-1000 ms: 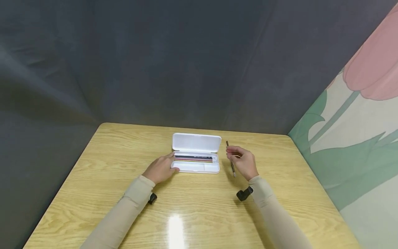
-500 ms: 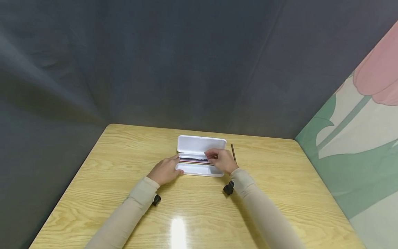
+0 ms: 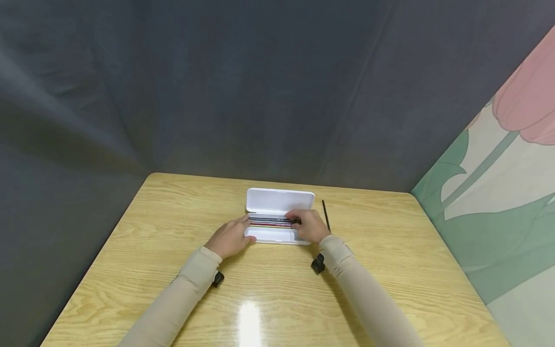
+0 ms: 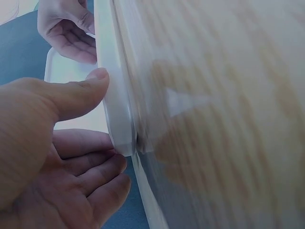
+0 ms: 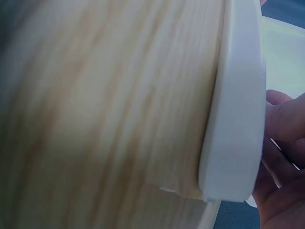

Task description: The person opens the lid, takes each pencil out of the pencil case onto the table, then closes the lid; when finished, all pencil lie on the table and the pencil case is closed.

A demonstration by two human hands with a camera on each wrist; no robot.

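Observation:
A white pencil case point(image 3: 270, 235) lies on the table with its lid point(image 3: 279, 200) raised at the back. Several pencils point(image 3: 269, 222) in dark, red and yellow tones lie side by side in its rear compartment. My left hand point(image 3: 229, 238) holds the left end, thumb at the front rim and fingers around the corner. Over the right end, my right hand point(image 3: 311, 226) pinches a black pencil point(image 3: 295, 220) between thumb and fingers; its eraser end is hidden. In the right wrist view, the case's front wall point(image 5: 236, 105) stands beside the right fingers.
To the right of the case, a dark pencil point(image 3: 325, 214) lies on the wooden table point(image 3: 269, 270), its near end hidden by the right hand. A dark curtain point(image 3: 269, 96) hangs behind the table, and a flower-patterned cloth point(image 3: 490, 202) stands at the right.
My right hand has left the dark pencil on the table, moved left into the case, and closed on the pencils' right ends. The left hand stays at the left end.

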